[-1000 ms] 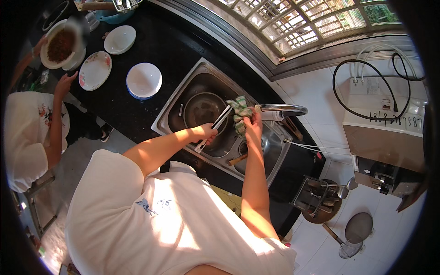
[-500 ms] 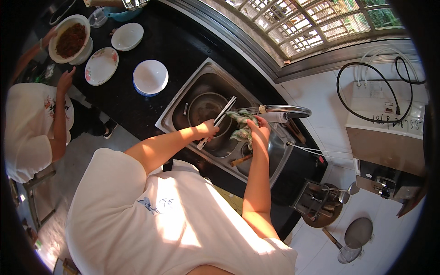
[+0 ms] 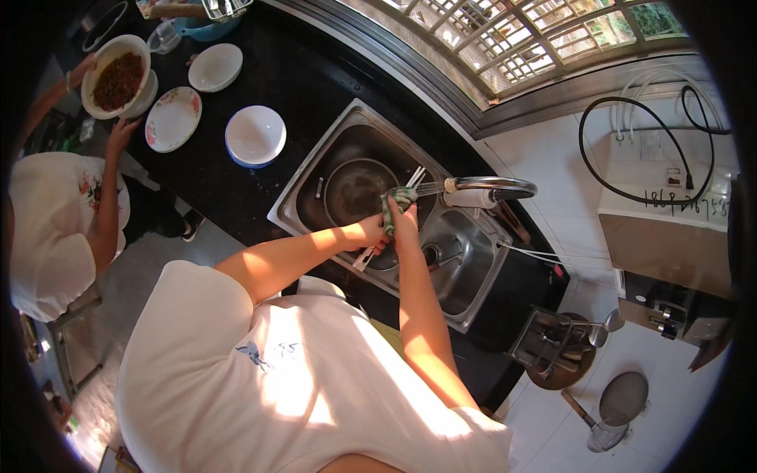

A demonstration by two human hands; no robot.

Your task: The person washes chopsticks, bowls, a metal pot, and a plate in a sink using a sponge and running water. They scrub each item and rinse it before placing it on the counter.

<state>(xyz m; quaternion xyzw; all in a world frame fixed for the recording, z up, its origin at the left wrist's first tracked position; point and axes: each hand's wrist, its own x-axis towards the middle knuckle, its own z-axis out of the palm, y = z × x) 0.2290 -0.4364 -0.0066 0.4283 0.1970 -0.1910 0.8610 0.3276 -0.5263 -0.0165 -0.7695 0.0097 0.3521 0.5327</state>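
Note:
My left hand (image 3: 367,234) is closed around a bundle of pale chopsticks (image 3: 363,258), whose ends stick out on both sides. Wrapped about their middle is a green and white cloth (image 3: 389,203), gripped by my right hand (image 3: 404,218). Both hands are together over the double metal sink (image 3: 290,206). A curved tap (image 3: 493,187) reaches toward the cloth from the right, and a spray of water seems to leave its end. Below the hands, a round dark pan (image 3: 347,189) lies in the larger basin.
White bowls (image 3: 256,135), a flowered plate (image 3: 173,120) and another white bowl (image 3: 215,68) stand on the black counter (image 3: 315,63). At the far left a co-worker holds a bowl of food (image 3: 118,83). Utensils hang by a rack (image 3: 552,343) at right.
My right hand has moved left with the cloth, from beside the chopsticks onto them. The chopsticks have shifted slightly right. The co-worker's lower hand has come up to the bowl.

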